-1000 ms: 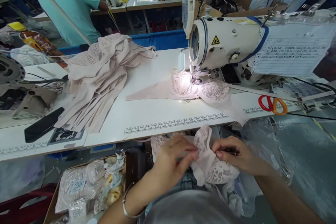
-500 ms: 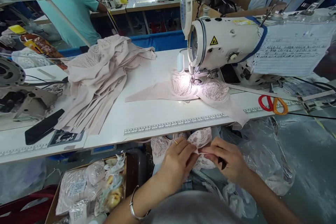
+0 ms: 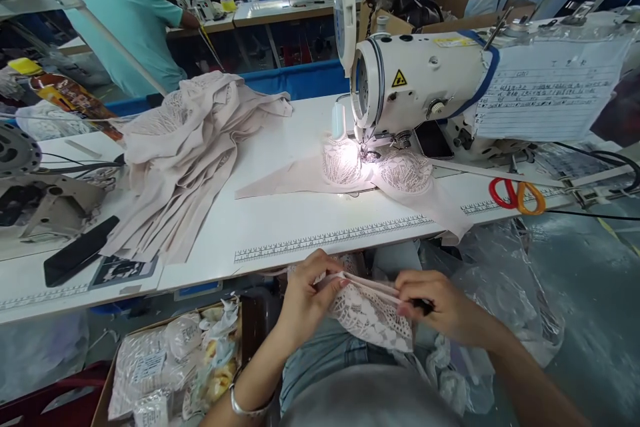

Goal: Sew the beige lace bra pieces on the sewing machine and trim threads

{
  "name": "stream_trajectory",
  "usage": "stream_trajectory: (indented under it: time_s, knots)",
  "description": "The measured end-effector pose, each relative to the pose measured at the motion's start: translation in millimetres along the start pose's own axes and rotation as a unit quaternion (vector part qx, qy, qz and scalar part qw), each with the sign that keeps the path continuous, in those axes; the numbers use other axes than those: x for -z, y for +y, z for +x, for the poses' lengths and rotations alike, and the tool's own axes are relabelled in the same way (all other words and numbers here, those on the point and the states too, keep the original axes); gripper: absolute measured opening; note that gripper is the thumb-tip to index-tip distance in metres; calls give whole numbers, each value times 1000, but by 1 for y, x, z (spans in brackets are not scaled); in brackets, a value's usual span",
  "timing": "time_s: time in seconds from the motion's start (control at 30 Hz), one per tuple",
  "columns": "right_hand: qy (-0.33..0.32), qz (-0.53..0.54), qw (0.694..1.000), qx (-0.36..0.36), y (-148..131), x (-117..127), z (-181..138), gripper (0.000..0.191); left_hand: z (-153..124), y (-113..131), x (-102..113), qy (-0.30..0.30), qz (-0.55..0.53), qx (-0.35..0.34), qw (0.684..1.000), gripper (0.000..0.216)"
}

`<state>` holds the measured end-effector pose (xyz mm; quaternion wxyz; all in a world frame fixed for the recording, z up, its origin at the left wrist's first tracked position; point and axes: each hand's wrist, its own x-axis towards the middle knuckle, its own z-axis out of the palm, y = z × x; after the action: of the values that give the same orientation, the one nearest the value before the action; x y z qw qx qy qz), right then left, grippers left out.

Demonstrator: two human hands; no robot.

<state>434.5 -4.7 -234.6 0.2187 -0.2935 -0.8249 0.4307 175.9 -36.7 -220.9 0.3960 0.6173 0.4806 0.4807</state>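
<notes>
A pale pink lace bra piece (image 3: 367, 313) hangs over my lap, just below the table's front edge. My left hand (image 3: 313, 293) is closed on its upper edge, pinching it between thumb and fingers. At the other end of that edge, my right hand (image 3: 433, 303) grips the fabric, and the edge runs taut between both. A small dark object (image 3: 424, 305) shows in my right palm; its kind is mostly hidden. On the table above, another pale pink lace bra (image 3: 345, 167) lies under the needle of a lit sewing machine (image 3: 417, 77).
A heap of pink bra pieces (image 3: 185, 160) covers the table's left side, near a black phone (image 3: 80, 252). Scissors (image 3: 517, 196) with red and orange handles lie right. A carton (image 3: 240, 340) of wrapped parts stands below left. A person (image 3: 125, 33) in turquoise works behind.
My hands have moved apart, the left one shifting left and up. The lace piece is now stretched between them and hangs down, where before it was bunched at my fingertips.
</notes>
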Motion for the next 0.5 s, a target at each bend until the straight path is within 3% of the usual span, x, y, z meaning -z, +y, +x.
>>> stream_trajectory:
  time_s: [0.07, 0.13, 0.33, 0.5]
  knots:
    - [-75, 101, 991, -37, 0, 15, -5, 41, 1, -4, 8, 0, -12, 21, 1000, 20]
    - [-71, 133, 987, -60, 3, 25, -9, 40, 0, -9, 11, 12, -22, 34, 999, 19]
    - [96, 60, 992, -61, 7, 21, -11, 29, -8, -17, 7, 72, -28, 9, 997, 11]
    - [246, -69, 967, -5, 5, 3, -6, 25, -12, -21, 1, 115, 3, -14, 993, 11]
